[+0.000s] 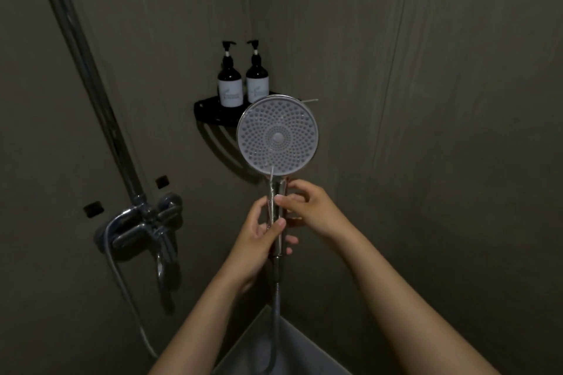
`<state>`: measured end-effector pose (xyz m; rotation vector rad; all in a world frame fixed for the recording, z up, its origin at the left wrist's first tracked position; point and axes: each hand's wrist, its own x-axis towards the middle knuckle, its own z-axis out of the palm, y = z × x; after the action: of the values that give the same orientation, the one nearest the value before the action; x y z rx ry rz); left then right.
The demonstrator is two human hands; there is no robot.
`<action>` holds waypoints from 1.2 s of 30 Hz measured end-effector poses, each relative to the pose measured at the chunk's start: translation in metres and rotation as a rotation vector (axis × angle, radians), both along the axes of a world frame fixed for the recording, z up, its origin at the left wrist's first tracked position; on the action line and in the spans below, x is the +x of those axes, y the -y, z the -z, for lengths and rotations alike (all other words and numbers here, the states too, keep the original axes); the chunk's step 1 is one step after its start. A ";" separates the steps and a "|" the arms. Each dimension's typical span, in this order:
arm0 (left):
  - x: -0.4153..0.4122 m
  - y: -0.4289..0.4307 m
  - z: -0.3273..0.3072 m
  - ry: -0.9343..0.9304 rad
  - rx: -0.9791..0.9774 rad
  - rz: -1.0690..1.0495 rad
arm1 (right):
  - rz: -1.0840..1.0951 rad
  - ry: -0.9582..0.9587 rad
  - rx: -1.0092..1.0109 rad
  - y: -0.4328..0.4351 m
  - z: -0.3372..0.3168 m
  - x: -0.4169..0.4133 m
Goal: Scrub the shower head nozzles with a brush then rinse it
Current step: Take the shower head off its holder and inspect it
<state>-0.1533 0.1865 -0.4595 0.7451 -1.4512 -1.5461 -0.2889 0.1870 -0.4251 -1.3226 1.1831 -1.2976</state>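
Looking straight at the shower head (277, 137), held upright in mid-frame before the corner of a dim stall. Showing a round pale face ringed in chrome, dotted with circles of grey nozzles round a plain hub. Gripped by both hands on the chrome handle (280, 187) below. Wrapped low by the left hand (259, 240), thumb laid across the front, fingertips curling out on the far side. Held higher up by the right hand (307, 207), thumb in front, fingers tucked behind. Trailing a metal hose (275, 313) straight down from the handle's end. Marked by a thin pale line from the lower face down along the handle (water or a slim tool, hard to tell in this light). Behind, spotting two dark pump bottles (230, 82) side by side on a black corner shelf (210, 109), partly covered by the head's top rim. Over on the left wall, catching a chrome mixer tap (146, 222) under a slanting riser pipe (88, 76).
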 end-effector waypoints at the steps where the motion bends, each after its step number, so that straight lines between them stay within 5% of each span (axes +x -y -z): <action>1: -0.004 0.004 -0.004 -0.005 -0.011 -0.009 | -0.003 -0.008 -0.007 0.006 -0.003 -0.004; 13: -0.033 0.066 -0.083 -0.103 -0.128 -0.186 | -0.161 -0.288 -0.149 0.076 -0.107 -0.040; 18: -0.038 0.094 -0.115 -0.092 -0.172 -0.259 | -0.018 -0.480 -0.236 0.110 -0.137 -0.082; 36: -0.057 0.113 -0.113 0.013 -0.260 -0.165 | -0.148 -0.152 -0.200 0.129 -0.113 -0.051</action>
<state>-0.2106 0.0735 -0.3467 0.7005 -1.5239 -1.2030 -0.3404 0.0579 -0.3121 -1.6467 1.0555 -1.2509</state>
